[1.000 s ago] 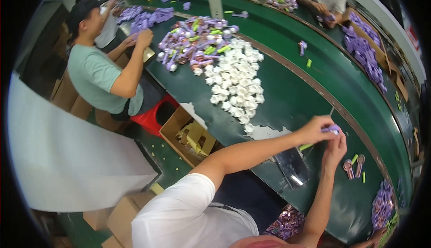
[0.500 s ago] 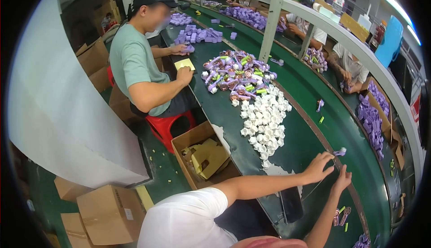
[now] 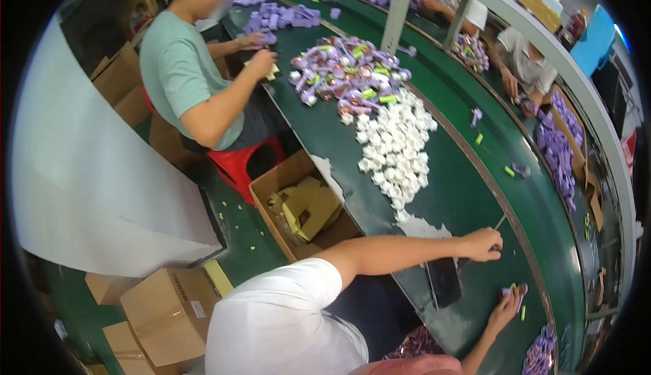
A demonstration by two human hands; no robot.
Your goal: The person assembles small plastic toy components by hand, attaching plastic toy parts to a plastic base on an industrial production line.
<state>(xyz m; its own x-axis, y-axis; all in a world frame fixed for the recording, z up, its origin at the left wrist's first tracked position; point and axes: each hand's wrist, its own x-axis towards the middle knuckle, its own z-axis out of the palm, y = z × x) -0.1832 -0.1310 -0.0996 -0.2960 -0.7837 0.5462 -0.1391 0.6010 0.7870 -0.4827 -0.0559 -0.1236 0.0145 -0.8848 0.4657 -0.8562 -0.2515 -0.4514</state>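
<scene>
My left hand (image 3: 483, 244) is closed over the bench near the belt's metal edge, with a thin pale rod (image 3: 500, 222) sticking out of it. To its lower right, my right hand (image 3: 502, 310) has its fingers on a small purple part with a copper-coloured ring (image 3: 521, 291). A small lime-green piece (image 3: 523, 312) lies just beside those fingers. Under my left forearm rests a dark flat phone-like slab (image 3: 444, 283). Farther up the bench is a heap of white flower-shaped cups (image 3: 397, 151). Behind it lies a pile of purple, copper and green assembled pieces (image 3: 349, 73).
A green conveyor belt (image 3: 505, 151) curves along the right, carrying a few loose pieces. A co-worker in a green shirt (image 3: 193, 70) sits at the far left. An open cardboard box (image 3: 298, 205) stands by the bench. Purple pieces (image 3: 540, 353) lie at lower right. A metal shelf post (image 3: 399, 12) rises beyond.
My left hand has closed and now has the thin rod in it. My right hand has moved down to the purple part. A purple-and-white piece near my hands has travelled up the belt.
</scene>
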